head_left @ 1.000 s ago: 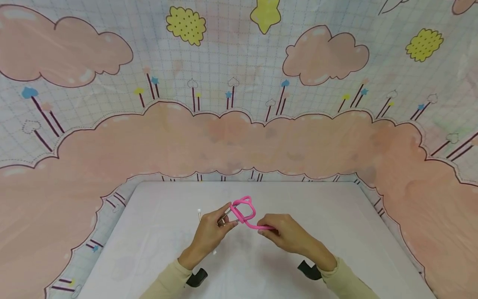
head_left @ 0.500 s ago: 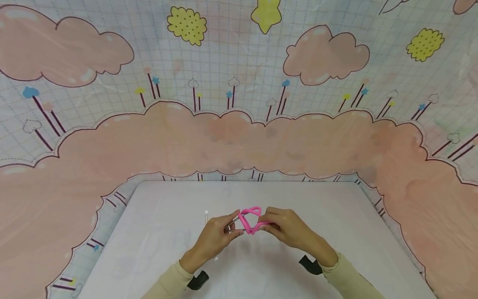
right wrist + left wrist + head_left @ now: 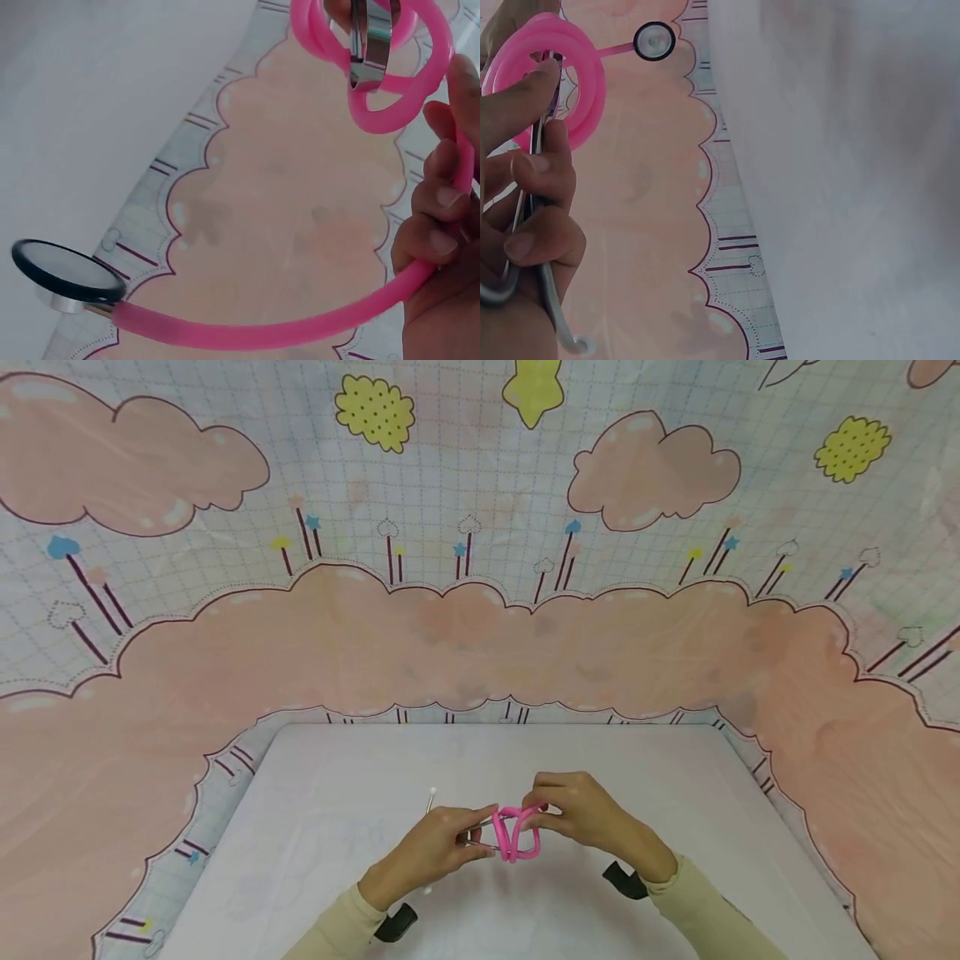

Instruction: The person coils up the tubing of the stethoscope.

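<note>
A stethoscope with pink tubing point(image 3: 504, 837) is held above the table between both hands. My left hand point(image 3: 435, 843) grips its metal ear tubes point(image 3: 536, 139), whose pale ear tips stick out past the hand. Several coils of tubing point(image 3: 409, 112) loop around the metal near the left fingertips. My right hand point(image 3: 581, 810) pinches the tubing just right of the coils. From the right hand a length of tubing point(image 3: 255, 335) runs down in a curve to the round chestpiece point(image 3: 67, 270), which hangs free and is also visible in the left wrist view.
Below the hands lies a white tabletop point(image 3: 337, 760). A cloth point(image 3: 465, 635) printed with clouds and stars stands behind and around it. Dark straps point(image 3: 397, 922) show at both wrists.
The left hand has shifted right and a little down with the ear tubes. My right hand has drawn closer to the coils, and the tubing now wraps tighter in narrow loops around the metal.
</note>
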Demonstrator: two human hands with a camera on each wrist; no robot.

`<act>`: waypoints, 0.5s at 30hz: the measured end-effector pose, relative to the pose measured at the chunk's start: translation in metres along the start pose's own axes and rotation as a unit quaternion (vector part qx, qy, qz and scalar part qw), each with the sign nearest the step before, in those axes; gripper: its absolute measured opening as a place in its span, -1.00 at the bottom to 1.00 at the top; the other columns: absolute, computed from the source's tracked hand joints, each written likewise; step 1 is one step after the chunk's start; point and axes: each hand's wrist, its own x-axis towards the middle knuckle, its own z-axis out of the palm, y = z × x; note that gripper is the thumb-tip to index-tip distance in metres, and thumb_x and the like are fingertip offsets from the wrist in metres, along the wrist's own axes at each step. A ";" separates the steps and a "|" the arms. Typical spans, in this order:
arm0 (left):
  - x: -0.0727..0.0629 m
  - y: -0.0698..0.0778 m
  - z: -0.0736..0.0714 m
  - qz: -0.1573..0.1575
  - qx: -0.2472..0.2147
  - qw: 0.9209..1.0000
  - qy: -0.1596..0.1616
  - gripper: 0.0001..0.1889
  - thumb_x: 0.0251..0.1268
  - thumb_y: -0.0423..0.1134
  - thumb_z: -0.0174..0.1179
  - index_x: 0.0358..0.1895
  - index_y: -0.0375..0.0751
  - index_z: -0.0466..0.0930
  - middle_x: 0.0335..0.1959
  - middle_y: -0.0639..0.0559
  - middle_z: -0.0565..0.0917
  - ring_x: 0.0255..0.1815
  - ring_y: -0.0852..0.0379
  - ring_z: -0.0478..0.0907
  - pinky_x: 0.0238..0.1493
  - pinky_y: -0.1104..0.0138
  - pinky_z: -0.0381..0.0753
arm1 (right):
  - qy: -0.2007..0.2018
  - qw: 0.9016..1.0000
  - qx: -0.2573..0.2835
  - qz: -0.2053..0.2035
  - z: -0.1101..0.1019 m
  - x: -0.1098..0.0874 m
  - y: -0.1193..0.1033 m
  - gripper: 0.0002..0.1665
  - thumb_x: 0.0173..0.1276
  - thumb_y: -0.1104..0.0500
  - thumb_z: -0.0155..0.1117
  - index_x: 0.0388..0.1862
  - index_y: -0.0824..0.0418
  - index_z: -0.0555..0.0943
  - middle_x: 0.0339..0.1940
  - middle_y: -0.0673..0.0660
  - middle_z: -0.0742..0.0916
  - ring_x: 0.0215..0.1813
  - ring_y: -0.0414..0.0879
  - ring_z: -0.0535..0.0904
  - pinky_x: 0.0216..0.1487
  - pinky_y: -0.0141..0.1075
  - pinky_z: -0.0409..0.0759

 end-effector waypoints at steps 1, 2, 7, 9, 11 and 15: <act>0.000 0.000 0.000 0.003 0.000 1.000 -0.003 -0.41 0.12 -0.11 0.42 0.25 -0.22 0.56 -0.49 0.23 0.53 -0.51 0.43 0.29 -0.48 0.59 0.41 | -0.006 1.000 0.006 0.001 0.000 0.001 0.000 -0.81 0.12 0.11 0.49 -0.27 0.12 0.73 -0.43 -0.09 0.66 -0.42 -0.36 0.57 -0.32 -0.67 0.52; 0.000 -0.001 0.000 0.008 0.001 1.000 -0.005 -0.41 0.13 -0.10 0.41 0.25 -0.22 0.56 -0.49 0.23 0.53 -0.50 0.42 0.30 -0.47 0.59 0.42 | -0.012 1.000 0.012 0.004 0.000 0.001 0.000 -0.81 0.15 0.13 0.47 -0.25 0.13 0.73 -0.41 -0.08 0.66 -0.41 -0.36 0.57 -0.31 -0.67 0.52; -0.001 -0.003 0.000 0.035 0.004 0.999 0.000 -0.43 0.14 -0.06 0.40 0.23 -0.19 0.59 -0.49 0.22 0.54 -0.49 0.42 0.33 -0.44 0.61 0.44 | -0.028 0.999 0.039 0.018 0.002 0.003 -0.001 -0.80 0.26 0.19 0.39 -0.14 0.17 0.73 -0.33 -0.06 0.67 -0.35 -0.35 0.58 -0.26 -0.64 0.56; -0.001 -0.003 0.001 0.051 0.000 0.999 0.002 -0.43 0.13 -0.05 0.40 0.22 -0.19 0.60 -0.49 0.21 0.54 -0.49 0.42 0.32 -0.45 0.63 0.42 | -0.029 0.998 0.043 0.018 0.003 0.003 0.000 -0.79 0.26 0.18 0.39 -0.12 0.16 0.73 -0.32 -0.06 0.68 -0.34 -0.34 0.58 -0.26 -0.63 0.56; -0.002 -0.003 0.001 0.072 -0.005 0.997 0.006 -0.43 0.12 -0.05 0.41 0.21 -0.19 0.60 -0.49 0.20 0.53 -0.51 0.43 0.30 -0.47 0.66 0.38 | -0.029 0.998 0.047 0.015 0.005 0.003 0.002 -0.79 0.26 0.17 0.39 -0.12 0.15 0.73 -0.32 -0.06 0.69 -0.33 -0.33 0.60 -0.26 -0.63 0.56; -0.003 -0.002 0.000 0.116 -0.008 0.993 0.019 -0.43 0.12 -0.04 0.40 0.20 -0.21 0.60 -0.49 0.19 0.53 -0.54 0.46 0.25 -0.49 0.72 0.28 | -0.027 0.998 0.053 0.003 0.008 0.003 0.005 -0.81 0.30 0.21 0.35 -0.11 0.15 0.73 -0.30 -0.05 0.71 -0.29 -0.31 0.64 -0.21 -0.62 0.58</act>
